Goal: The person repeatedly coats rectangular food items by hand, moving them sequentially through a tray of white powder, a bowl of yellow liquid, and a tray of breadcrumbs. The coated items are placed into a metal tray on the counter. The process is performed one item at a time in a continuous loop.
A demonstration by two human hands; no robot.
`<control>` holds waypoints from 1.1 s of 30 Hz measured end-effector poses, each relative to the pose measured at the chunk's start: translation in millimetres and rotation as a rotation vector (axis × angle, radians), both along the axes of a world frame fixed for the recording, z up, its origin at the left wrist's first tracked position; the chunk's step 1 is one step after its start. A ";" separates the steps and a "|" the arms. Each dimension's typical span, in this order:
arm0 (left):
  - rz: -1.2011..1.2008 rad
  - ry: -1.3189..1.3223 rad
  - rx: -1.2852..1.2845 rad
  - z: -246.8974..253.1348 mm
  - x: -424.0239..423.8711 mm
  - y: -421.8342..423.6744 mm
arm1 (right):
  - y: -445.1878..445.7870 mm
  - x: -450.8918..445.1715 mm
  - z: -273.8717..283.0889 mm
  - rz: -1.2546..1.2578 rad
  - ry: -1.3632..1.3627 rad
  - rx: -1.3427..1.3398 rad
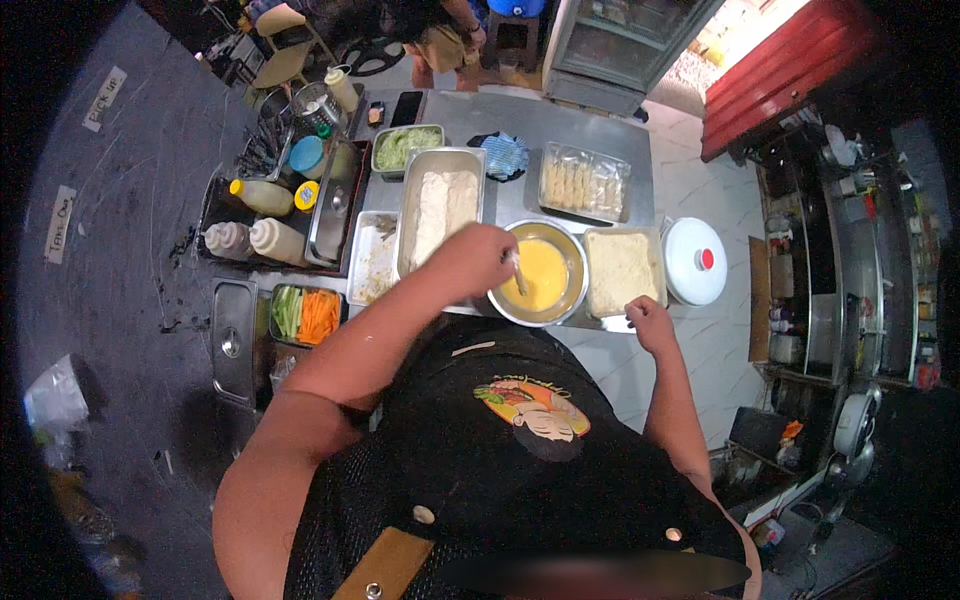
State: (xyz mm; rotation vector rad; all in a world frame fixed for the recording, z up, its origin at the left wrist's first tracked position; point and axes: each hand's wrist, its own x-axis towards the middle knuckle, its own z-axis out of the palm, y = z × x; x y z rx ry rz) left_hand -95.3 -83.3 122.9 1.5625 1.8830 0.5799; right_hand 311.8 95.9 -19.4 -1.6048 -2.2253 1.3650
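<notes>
My left hand (486,259) pinches a pale strip of food (520,279), whose lower end touches the yellow liquid, which looks like beaten egg (541,274), in a round steel bowl (577,298). Close by the front edge of a tray of pale crumbs (624,270), right of the bowl, is my right hand (651,324), its fingers curled; whether anything is in them cannot be told. A deep steel pan of white flour (448,202) lies left of the bowl, partly behind my left forearm. Beyond the bowl sits a plastic-covered tray of coated strips (583,184).
A white tray with crumbs (373,259), a pan of shredded greens (407,148) and a striped cloth (504,156) lie around the flour. Squeeze bottles (276,238) and cut vegetables (307,315) are at left, a white round lid (694,274) at right. Another person (446,45) stands beyond the table.
</notes>
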 end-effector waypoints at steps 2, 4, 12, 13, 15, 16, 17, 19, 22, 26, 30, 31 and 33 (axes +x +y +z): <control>0.006 0.018 0.049 10.9 -32.3 -8.4 | -7.4 -3.6 3.8 0.002 0.036 -0.010; 0.051 0.078 0.033 13.3 -65.4 -7.8 | -9.3 -10.0 2.9 -0.003 0.042 -0.011; 0.254 0.292 0.107 -82.0 -129.3 23.6 | -14.5 -17.0 -4.8 0.014 -0.044 0.020; 0.271 0.317 0.122 -108.9 -132.6 25.4 | -14.8 -19.6 -6.1 0.013 -0.059 0.019; 0.310 0.329 0.020 -163.9 -127.2 26.4 | -15.1 -28.2 -7.4 0.029 -0.062 0.002; 0.326 0.332 -0.054 -186.4 -121.7 25.6 | -16.0 -31.6 -7.1 0.035 -0.063 -0.004; 0.337 0.332 -0.125 -198.2 -117.8 28.4 | -17.5 -33.8 -6.7 0.045 -0.065 -0.001; 0.300 0.323 -0.237 -205.1 -99.3 28.8 | -19.2 -29.9 -6.9 0.051 -0.080 0.013; 0.165 0.344 -0.296 -208.5 -88.6 15.6 | -24.0 -27.1 -12.5 0.028 -0.104 0.000; 0.020 0.391 -0.345 -217.7 -96.4 -0.6 | -27.7 -30.4 -13.8 0.009 -0.116 -0.055; -0.154 0.376 -0.307 -194.8 -100.8 -2.2 | -28.3 -19.1 -26.3 -0.006 -0.113 -0.055; -0.310 0.380 -0.318 -177.7 -107.6 3.8 | -29.6 -15.9 -27.7 -0.015 -0.120 -0.052; -0.457 0.353 -0.368 -144.1 -123.8 14.4 | -31.8 -15.3 -17.2 -0.033 -0.125 -0.077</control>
